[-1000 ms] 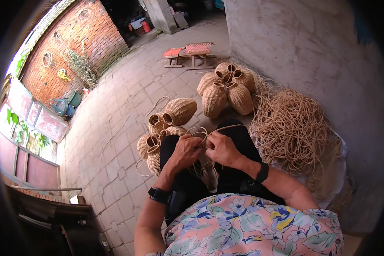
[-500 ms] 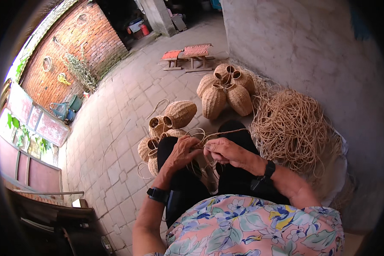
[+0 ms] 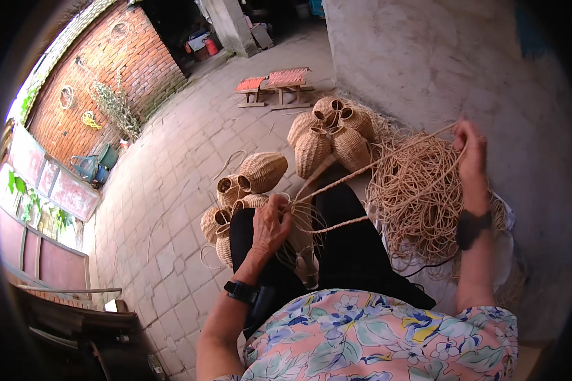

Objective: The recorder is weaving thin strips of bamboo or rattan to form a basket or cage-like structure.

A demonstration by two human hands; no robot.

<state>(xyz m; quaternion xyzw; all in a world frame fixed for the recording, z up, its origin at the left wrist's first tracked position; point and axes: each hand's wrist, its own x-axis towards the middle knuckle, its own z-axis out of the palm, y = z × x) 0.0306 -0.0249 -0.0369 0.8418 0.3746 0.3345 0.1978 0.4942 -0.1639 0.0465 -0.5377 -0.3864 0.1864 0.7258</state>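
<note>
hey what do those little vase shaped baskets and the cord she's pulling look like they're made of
The baskets look woven from tan plant fibre, likely straw or rush: fine ribbed rows, matte surface. The cord, pulled taut between left hand and right hand, looks like twisted natural-fibre rope, the same dull tan as the loose pile.

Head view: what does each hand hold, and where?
Right hand grips the tan twisted cord at its far, taut end; left hand pins the woven piece on the lap.
</note>
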